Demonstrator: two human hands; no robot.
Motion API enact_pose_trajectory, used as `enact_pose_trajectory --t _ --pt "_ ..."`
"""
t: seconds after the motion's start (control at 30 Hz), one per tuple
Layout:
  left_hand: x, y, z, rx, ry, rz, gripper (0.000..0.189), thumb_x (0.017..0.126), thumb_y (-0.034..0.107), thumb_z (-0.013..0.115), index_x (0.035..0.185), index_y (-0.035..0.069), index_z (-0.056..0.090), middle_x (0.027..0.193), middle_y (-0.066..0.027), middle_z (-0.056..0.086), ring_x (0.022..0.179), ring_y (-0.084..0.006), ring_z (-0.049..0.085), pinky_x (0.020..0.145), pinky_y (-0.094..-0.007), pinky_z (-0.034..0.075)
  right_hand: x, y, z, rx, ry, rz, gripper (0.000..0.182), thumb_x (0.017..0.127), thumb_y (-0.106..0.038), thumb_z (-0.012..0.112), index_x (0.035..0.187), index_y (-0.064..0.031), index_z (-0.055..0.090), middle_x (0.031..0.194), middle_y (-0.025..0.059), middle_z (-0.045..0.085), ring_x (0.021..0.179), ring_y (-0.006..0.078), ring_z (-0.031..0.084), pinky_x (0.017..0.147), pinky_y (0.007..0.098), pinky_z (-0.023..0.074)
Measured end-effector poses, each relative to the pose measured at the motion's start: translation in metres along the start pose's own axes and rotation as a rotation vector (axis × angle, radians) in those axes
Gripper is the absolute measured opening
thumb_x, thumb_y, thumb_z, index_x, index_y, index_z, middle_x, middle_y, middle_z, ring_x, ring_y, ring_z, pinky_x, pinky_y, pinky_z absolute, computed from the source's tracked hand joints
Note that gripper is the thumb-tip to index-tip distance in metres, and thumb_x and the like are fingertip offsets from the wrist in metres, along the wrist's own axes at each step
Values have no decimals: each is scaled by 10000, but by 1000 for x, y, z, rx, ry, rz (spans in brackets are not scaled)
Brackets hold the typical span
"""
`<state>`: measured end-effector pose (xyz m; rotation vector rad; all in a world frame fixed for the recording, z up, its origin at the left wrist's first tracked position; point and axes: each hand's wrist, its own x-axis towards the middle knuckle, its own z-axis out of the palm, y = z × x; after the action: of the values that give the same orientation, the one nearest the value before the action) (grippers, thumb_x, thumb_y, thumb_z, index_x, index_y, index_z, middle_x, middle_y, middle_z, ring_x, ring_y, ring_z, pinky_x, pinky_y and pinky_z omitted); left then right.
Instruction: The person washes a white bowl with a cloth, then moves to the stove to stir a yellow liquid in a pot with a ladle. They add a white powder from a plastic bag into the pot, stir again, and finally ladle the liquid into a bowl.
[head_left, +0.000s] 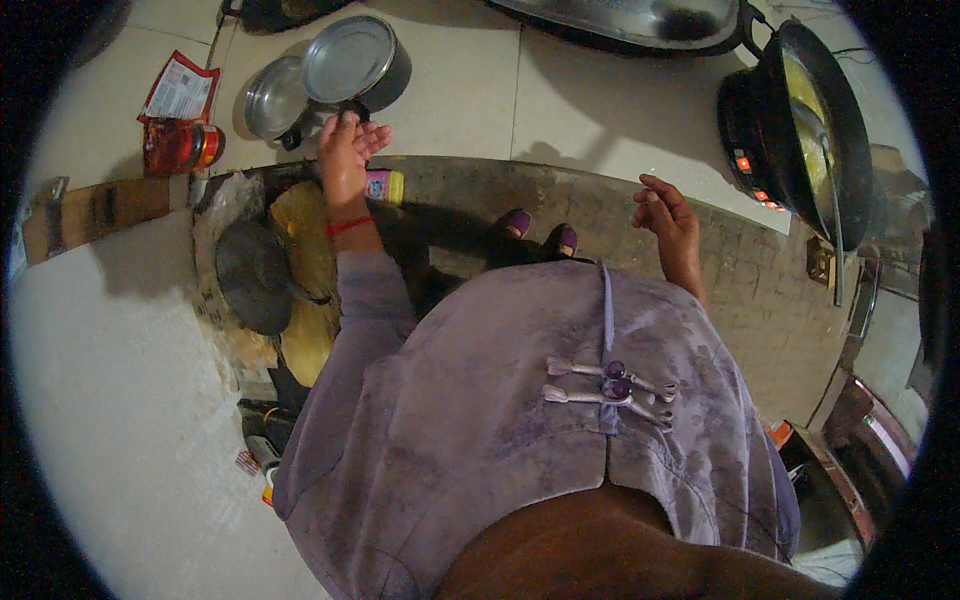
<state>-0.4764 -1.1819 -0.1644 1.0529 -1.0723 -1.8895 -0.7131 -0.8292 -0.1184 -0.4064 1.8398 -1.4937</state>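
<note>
My left hand (346, 154) is raised at the near edge of the tiled counter, fingers apart and nothing in it. Just beyond its fingertips stands a dark pot (392, 79) with a metal lid (349, 58) on it. Whether the fingertips touch the pot's black handle (354, 111) I cannot tell. A shiny metal pan (276, 99) sits left of that pot. My right hand (670, 217) hangs before the counter with loosely bent fingers, also empty. Nearest to it on the right is a black wok (855, 157) of yellowish liquid (808, 112), with a long metal ladle (832, 195) resting in it.
The wok sits over a dark cooker (739, 139) with lit orange displays. A large metal basin (637, 22) is at the back. A jar with red contents (176, 146) and a red-and-white packet (180, 88) stand left. Below the counter are a dark round pan (253, 277) and a pink-and-yellow container (385, 187).
</note>
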Motion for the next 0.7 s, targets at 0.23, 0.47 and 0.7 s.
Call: enact_pose_trajectory --t 0.23,0.47,0.7 --pt "7 6 -4 -28 -88 11 251 808 209 585 954 39 472 784 -152 570 732 -299 601 642 -404 503 -5 -2 3 1 36 13 290 876 -178 467 1122 -32 515 902 36 552 710 91 505 690 256 454" --pt "18 12 -13 150 -100 -81 240 812 226 581 941 57 470 737 -140 588 578 -227 574 522 -336 479 -6 6 0 10 29 13 259 873 -140 479 1102 -35 535 908 53 573 725 111 532 663 259 462" --pt "28 7 -20 266 -105 -136 210 814 238 578 927 95 473 740 -128 591 562 -204 569 486 -315 466 -11 5 -3 62 34 4 258 870 -142 485 1102 -43 538 891 44 567 726 102 524 654 253 458"
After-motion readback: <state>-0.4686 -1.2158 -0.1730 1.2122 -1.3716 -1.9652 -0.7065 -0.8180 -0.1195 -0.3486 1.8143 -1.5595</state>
